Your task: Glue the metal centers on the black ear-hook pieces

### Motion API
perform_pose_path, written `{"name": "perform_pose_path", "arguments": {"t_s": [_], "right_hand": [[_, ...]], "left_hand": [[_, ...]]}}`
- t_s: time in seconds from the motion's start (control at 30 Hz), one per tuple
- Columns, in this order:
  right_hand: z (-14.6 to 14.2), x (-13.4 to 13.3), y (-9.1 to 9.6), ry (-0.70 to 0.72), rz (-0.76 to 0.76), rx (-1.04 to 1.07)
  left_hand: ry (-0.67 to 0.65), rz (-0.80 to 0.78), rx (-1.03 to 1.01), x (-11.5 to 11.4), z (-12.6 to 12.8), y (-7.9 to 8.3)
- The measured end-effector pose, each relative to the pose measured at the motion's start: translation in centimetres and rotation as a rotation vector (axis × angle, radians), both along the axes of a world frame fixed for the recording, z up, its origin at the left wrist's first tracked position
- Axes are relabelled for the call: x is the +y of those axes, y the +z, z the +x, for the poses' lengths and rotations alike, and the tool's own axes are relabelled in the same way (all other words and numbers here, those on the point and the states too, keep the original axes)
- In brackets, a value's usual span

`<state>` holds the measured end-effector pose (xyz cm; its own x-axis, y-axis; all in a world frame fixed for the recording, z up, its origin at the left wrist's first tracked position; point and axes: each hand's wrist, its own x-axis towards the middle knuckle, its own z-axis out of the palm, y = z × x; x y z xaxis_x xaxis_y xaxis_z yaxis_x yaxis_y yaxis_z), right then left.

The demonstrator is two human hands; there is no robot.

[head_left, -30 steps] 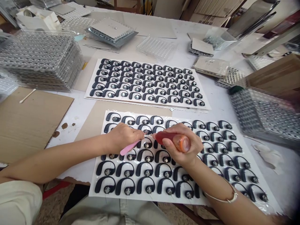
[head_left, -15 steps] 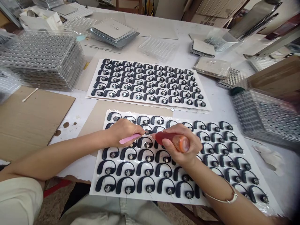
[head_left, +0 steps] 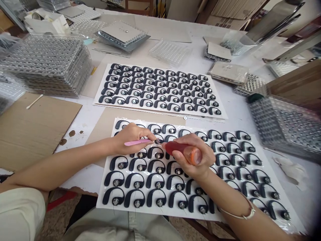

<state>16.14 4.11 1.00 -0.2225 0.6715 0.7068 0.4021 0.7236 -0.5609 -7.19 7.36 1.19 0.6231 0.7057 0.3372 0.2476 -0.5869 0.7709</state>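
Observation:
My left hand (head_left: 131,137) pinches a thin pink plastic stick (head_left: 137,142), whose tip lies at a small metal-centred part (head_left: 157,141) in the upper rows. My right hand (head_left: 193,153) grips a red squeeze bottle (head_left: 181,151) with an orange end, its narrow nozzle pointing at that same part. Both hands are just above a white sheet (head_left: 283,197) holding rows of black curved ear-hook pieces (head_left: 136,194), each with a round metal end. My hands hide several pieces.
Beyond stands a second white sheet (head_left: 160,88) of the same black pieces. Stacks of clear blister trays (head_left: 47,67) lie to the left, with more (head_left: 283,124) at the right. A cardboard sheet (head_left: 37,130) with a cotton swab (head_left: 34,101) lies at the left.
The pink stick has swung from sloping down-left to nearly level, its tip staying near the nozzle. My left hand has shifted slightly; the bottle has barely moved.

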Motion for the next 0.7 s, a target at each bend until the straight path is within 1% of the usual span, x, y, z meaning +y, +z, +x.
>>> {"name": "perform_pose_path", "arguments": {"t_s": [0.13,0.23,0.33,0.43,0.5,0.57,0.63,0.7], "right_hand": [[-0.1,0.1,0.1,0.01,0.041,-0.011],[-0.2,0.1,0.3,0.014,0.058,-0.026],[-0.2,0.1,0.4,0.016,0.071,-0.034],[-0.4,0.1,0.4,0.016,0.057,-0.016],[-0.4,0.3,0.4,0.008,0.006,0.068],[-0.1,0.6,0.8,-0.031,-0.07,0.206],[0.6,1.3,1.6,-0.1,-0.203,0.352],[1.7,2.6,2.5,-0.146,-0.399,0.478]], "left_hand": [[0.069,0.08,-0.029,-0.1,-0.1,0.7],[0.122,0.107,-0.033,-0.4,-0.4,1.5],[0.183,0.113,-0.058,-1.0,-0.6,2.2],[0.235,0.132,-0.089,-2.1,-0.3,2.5],[0.273,0.11,-0.097,-3.1,0.1,2.4],[0.321,0.038,-0.102,-4.1,0.3,2.0],[0.385,-0.067,-0.127,-5.0,0.1,1.5],[0.485,-0.205,-0.168,-5.8,-0.7,1.3]]}}
